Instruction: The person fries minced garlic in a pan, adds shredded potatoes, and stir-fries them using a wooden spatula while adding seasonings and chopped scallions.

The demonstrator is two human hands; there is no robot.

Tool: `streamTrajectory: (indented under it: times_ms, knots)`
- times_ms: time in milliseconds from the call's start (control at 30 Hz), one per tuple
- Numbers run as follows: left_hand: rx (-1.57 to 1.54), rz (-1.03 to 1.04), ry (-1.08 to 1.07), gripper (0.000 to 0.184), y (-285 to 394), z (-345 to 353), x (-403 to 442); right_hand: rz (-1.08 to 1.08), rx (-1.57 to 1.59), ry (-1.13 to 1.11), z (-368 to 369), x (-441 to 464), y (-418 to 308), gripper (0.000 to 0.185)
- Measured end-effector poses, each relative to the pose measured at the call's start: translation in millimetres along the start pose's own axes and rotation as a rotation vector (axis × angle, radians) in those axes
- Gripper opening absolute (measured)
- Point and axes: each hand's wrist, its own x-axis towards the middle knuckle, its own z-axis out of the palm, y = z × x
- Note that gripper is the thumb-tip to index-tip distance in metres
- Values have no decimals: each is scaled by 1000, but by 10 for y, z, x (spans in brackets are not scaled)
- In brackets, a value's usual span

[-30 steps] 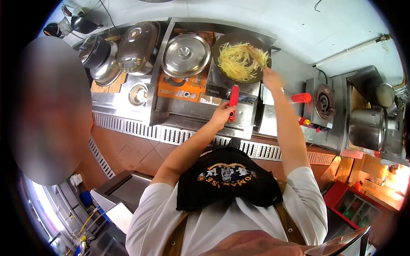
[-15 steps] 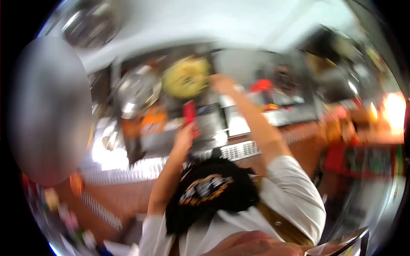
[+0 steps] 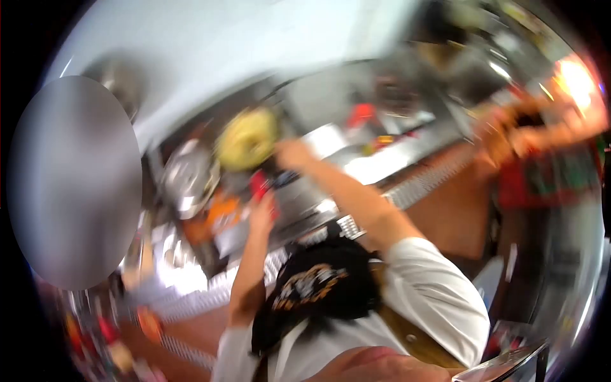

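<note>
My left hand [image 3: 261, 213] is closed around a red handle [image 3: 259, 183] that points toward a dark pan. Yellow food [image 3: 248, 138] with a round outline fills the pan, and small dark spots mark its middle. At the food's right edge is my right hand [image 3: 294, 155]; its fingers are smeared by motion, so I cannot make out what they hold. A shiny metal lid or bowl [image 3: 189, 177] lies left of the yellow food. Between it and my left hand is an orange item [image 3: 223, 213].
White paper or cloth [image 3: 324, 140] lies right of my right hand. A red object [image 3: 361, 116] sits farther along the steel counter [image 3: 375, 167]. Bright flames [image 3: 574, 83] burn at far right, near blurred hands or arms [image 3: 528, 137] of another person. A grey blur hides the left side.
The whole view has tilted and swung, so the cooking area sits lower and farther left. My left hand keeps the red handle; my right hand stays by the yellow food.
</note>
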Motion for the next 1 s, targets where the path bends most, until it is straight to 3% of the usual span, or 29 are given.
streamTrajectory:
  times_ms: [67, 100, 200, 267, 333, 433, 500, 533, 600, 633, 767, 867, 933, 1000]
  knots:
    - [55, -107, 128, 14, 230, 108, -279, -214, -55, 72, -221, -8, 95, 20]
    - [82, -143, 181, 15, 328, 179, -517, -77, 255, 16, -688, -191, -72, 24]
    - [122, -129, 129, 19, 499, 311, -975, 96, 448, -94, -1322, -511, -170, 33]
    - [118, -116, 172, 23, 600, 466, -715, 68, 541, -115, -1363, -484, -208, 33]
    - [164, -39, 117, 24, 597, 539, -226, 102, 572, 15, -1332, -224, -218, 33]
    - [216, 37, 107, 23, 407, 530, -348, 57, 600, 67, -1519, -249, -166, 35]
    - [236, 42, 187, 21, 195, 544, -873, 6, 634, 99, -1636, -407, -47, 36]
    - [195, -52, 153, 20, 369, 688, -1150, 87, 662, 86, -1734, -464, 35, 35]
    - [253, -34, 162, 20, 167, 647, -888, 280, 708, 7, -1792, -706, 200, 34]
    - [173, -52, 162, 20, 205, 725, -724, 157, 767, 78, -1707, -667, 279, 34]
    - [46, -28, 223, 19, 455, 984, -244, 130, 822, 128, -1733, -604, 224, 34]
    - [149, -43, 171, 17, 357, 1001, -920, 20, 780, 105, -1835, -769, 401, 34]
    - [92, -66, 178, 18, 530, 1184, -1179, 132, 840, 37, -1911, -874, 472, 34]
    - [156, -54, 165, 23, 432, 1065, -663, 166, 804, -4, -1888, -791, 493, 36]
